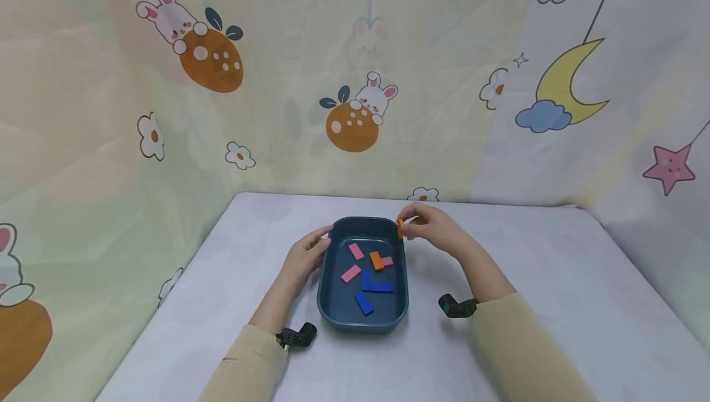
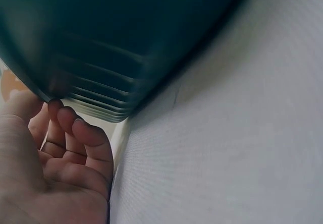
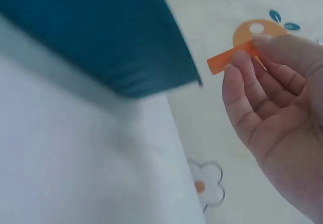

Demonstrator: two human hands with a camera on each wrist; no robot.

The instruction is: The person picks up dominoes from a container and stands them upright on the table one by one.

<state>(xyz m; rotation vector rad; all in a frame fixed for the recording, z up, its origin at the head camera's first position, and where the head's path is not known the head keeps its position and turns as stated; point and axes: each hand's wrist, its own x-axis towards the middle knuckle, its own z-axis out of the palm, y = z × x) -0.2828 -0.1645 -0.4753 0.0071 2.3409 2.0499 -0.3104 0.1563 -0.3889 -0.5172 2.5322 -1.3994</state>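
Note:
A dark blue rectangular tray [image 1: 339, 304] sits on the table. In it lie three blue blocks [image 1: 363, 303], three pink blocks [image 1: 350, 274] and an orange block [image 1: 376, 260] that touches one of the pink ones. My left hand [image 1: 304, 255] grips the tray's left rim near the far corner; in the left wrist view its curled fingertips [image 2: 93, 133] meet the rim. At the far right corner, my right hand [image 1: 435, 228] pinches another flat orange block [image 3: 222, 61] between thumb and fingers. That block is above the rim, apart from the tray in the right wrist view.
A white cloth covers the table [image 1: 266, 223]. Behind it hangs a printed curtain [image 1: 288, 112] with cartoon rabbits, flowers and a moon. Each wrist wears a small black camera, such as the right-hand camera [image 1: 457, 306].

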